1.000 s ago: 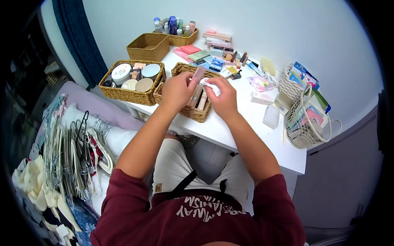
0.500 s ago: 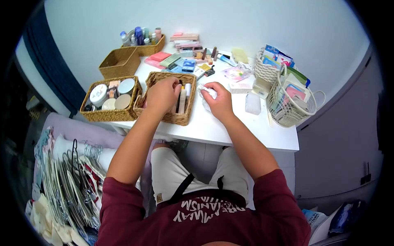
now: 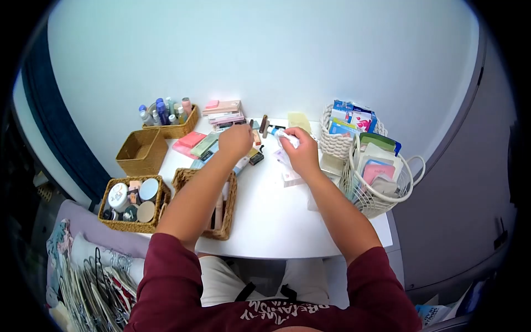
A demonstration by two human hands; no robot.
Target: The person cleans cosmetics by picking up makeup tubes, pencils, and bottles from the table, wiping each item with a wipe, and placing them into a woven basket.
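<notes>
My left hand (image 3: 236, 143) is over the pile of small cosmetic boxes at the back of the table, its fingers bent down near a dark brown tube (image 3: 264, 123); what it grips, if anything, is hidden. My right hand (image 3: 301, 148) is closed on a crumpled white tissue (image 3: 288, 139), beside a blue-and-white tube (image 3: 272, 131). Below my left forearm, a woven basket (image 3: 230, 213) holds several slim tubes. A green box (image 3: 205, 144) and a pink packet (image 3: 192, 139) lie left of my left hand.
At the left stand a basket of round jars (image 3: 131, 226), an open woven basket (image 3: 140, 152) and a basket of bottles (image 3: 181, 130). A white rope basket (image 3: 335, 145) and a wire basket (image 3: 406, 193) stand at the right. Clothes hangers (image 3: 88, 288) lie lower left.
The view has shifted. My left hand has left the woven basket and moved to the boxes at the back. My right hand has moved back with the tissue.
</notes>
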